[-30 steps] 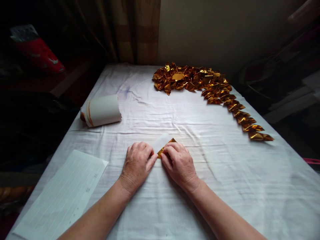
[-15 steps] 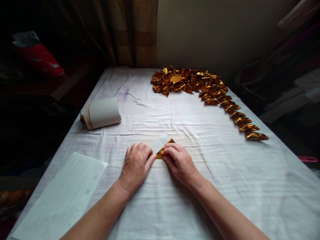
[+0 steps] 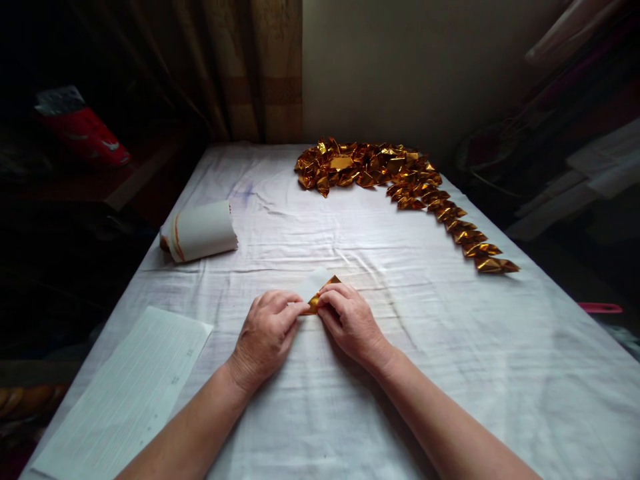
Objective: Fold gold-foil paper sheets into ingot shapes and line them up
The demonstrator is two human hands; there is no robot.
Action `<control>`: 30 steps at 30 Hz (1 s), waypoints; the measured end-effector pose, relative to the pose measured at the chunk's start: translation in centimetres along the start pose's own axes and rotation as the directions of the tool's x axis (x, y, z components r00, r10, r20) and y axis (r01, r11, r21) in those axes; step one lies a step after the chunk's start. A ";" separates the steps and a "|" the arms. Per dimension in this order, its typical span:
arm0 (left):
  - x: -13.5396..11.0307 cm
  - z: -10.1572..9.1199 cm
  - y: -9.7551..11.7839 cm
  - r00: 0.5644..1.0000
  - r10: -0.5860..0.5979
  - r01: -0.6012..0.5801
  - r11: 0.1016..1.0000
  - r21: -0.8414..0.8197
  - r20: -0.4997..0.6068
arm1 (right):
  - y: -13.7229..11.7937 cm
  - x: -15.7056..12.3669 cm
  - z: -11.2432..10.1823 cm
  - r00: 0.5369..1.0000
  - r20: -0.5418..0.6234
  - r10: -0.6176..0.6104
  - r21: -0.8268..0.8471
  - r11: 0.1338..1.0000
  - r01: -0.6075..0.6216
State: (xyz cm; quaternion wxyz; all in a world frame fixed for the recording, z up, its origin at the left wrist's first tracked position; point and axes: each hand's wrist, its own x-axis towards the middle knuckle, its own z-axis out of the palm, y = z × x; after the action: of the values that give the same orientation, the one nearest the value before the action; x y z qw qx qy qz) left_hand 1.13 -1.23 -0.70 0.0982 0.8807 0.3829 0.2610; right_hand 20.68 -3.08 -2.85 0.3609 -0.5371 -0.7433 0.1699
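Between my hands, near the middle of the table, lies a small piece of gold foil paper (image 3: 314, 305), partly folded, with its white backing showing beyond my fingers. My left hand (image 3: 270, 327) grips its left lower edge, thumb and fingers closed at the fold. On the other side my right hand (image 3: 350, 319) pinches the gold part with its fingers bent. The fingers cover much of the paper. Farther back sits a pile of folded gold foil pieces (image 3: 370, 167), with a row of them trailing down to the right.
A white roll with a torn end (image 3: 204, 231) lies at the left. Nearer me is a lined paper sheet (image 3: 130, 387). All rest on a white wrinkled cloth (image 3: 450, 373). A red packet (image 3: 85, 133) stands on dark furniture at the left; a curtain (image 3: 270, 73) hangs behind.
The view has shifted slightly, so most things sit a little farther left. My left thumb has moved up along the paper's edge; my right hand keeps its pinch.
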 end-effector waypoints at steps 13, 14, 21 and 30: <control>-0.2 0.1 1.1 0.993 0.116 -0.120 0.981 0.152 0.035 | 0.2 0.2 -1.1 0.998 -0.034 -0.051 -0.027 0.998 0.050; -0.2 0.1 1.0 0.993 0.115 -0.120 0.981 0.151 0.037 | 0.4 0.3 -1.5 0.997 -0.033 -0.063 -0.039 0.997 0.062; 0.4 -0.2 0.1 0.996 0.079 -0.084 0.983 0.163 0.035 | 1.1 0.4 -2.5 0.992 0.063 -0.114 -0.096 0.988 0.119; 0.9 -0.3 -0.2 0.995 0.098 -0.092 0.961 0.260 -0.011 | 0.6 0.3 -1.9 0.987 0.061 -0.150 -0.079 0.985 0.155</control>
State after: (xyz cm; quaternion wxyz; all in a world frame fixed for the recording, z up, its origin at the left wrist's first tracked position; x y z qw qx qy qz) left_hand 1.33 -0.49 -0.15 -0.0348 0.9002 0.3723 0.2233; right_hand 22.42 -2.81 -1.80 0.3296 -0.4883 -0.7983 0.1253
